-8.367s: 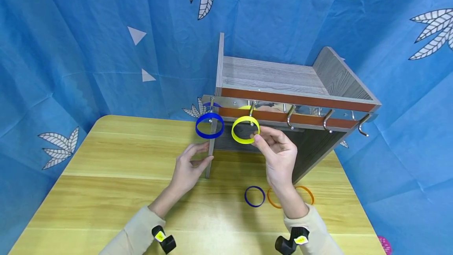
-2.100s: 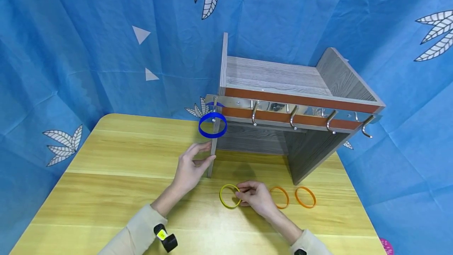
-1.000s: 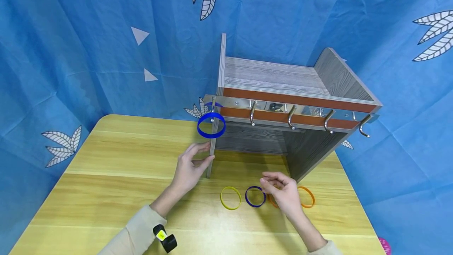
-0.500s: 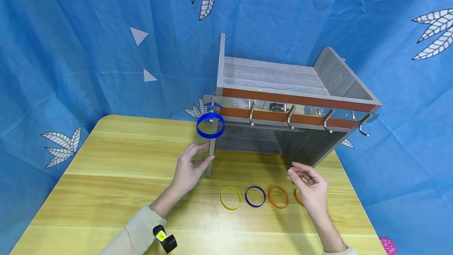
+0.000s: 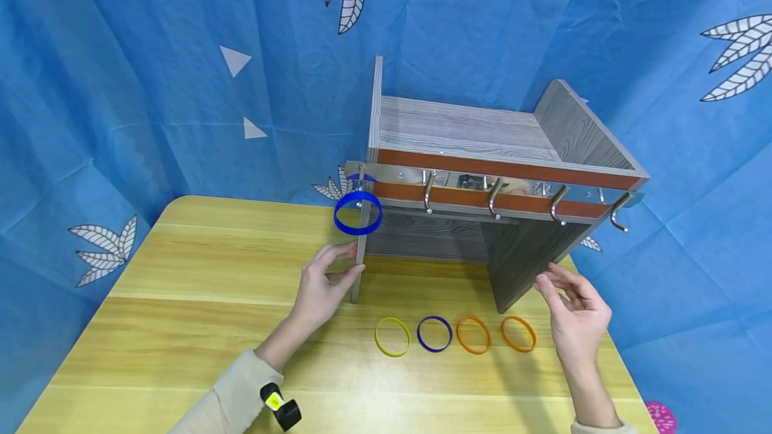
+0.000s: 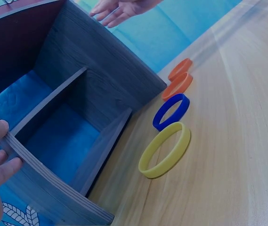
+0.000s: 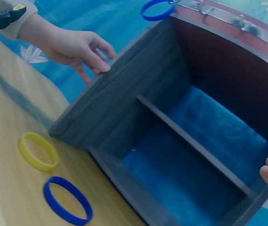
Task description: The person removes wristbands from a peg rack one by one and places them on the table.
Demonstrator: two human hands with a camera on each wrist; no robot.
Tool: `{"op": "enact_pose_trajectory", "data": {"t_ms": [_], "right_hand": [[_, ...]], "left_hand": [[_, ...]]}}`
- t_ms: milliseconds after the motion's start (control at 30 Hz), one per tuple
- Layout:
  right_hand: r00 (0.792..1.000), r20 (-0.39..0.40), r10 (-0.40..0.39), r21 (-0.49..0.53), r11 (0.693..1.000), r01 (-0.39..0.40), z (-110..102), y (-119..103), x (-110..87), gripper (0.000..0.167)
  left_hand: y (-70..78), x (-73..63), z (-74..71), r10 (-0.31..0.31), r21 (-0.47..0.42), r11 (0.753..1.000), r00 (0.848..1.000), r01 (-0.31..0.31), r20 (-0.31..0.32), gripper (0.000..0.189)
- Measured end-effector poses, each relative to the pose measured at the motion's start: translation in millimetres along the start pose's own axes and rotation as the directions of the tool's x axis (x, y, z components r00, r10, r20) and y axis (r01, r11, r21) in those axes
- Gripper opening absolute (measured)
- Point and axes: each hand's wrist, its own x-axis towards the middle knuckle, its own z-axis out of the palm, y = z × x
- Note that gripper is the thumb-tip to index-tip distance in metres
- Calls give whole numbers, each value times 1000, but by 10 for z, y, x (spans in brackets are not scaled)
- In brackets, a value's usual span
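Observation:
My left hand (image 5: 322,286) pinches the front edge of the grey wooden shelf's left side panel (image 5: 360,266), thumb in front and fingers behind. From the leftmost hook above it hangs a blue silicone wristband (image 5: 358,214). My right hand (image 5: 575,317) is beside the right side panel (image 5: 531,256), fingers loosely bent and holding nothing; whether a fingertip touches the panel, I cannot tell. Lying in a row on the table before the shelf are a yellow wristband (image 5: 393,337), another blue wristband (image 5: 434,334) and two orange wristbands (image 5: 473,335).
Several curved metal hooks (image 5: 496,198) stick out from the shelf's front rail; the ones right of the hanging wristband are bare. Behind the wooden table (image 5: 199,273) hangs a blue leaf-patterned cloth (image 5: 181,72).
The yellow wristband, earlier held by my right hand at the second hook, lies on the table. My right hand has let go and moved right to the right panel. My left hand stays put.

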Motion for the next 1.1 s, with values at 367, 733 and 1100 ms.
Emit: {"op": "enact_pose_trajectory", "data": {"t_ms": [367, 733, 1100], "right_hand": [[992, -88, -87, 37, 995, 90, -78, -70, 143, 25], [988, -139, -73, -18, 997, 71, -107, -87, 273, 26], [986, -158, -48, -150, 988, 24, -85, -34, 329, 25]], "left_hand": [[-9, 5, 1, -7, -6, 1000, 1000, 7, 6, 37], [0, 2, -7, -11, -5, 1000, 1000, 11, 5, 36], [12, 6, -5, -30, 0, 1000, 1000, 30, 2, 37]]}}
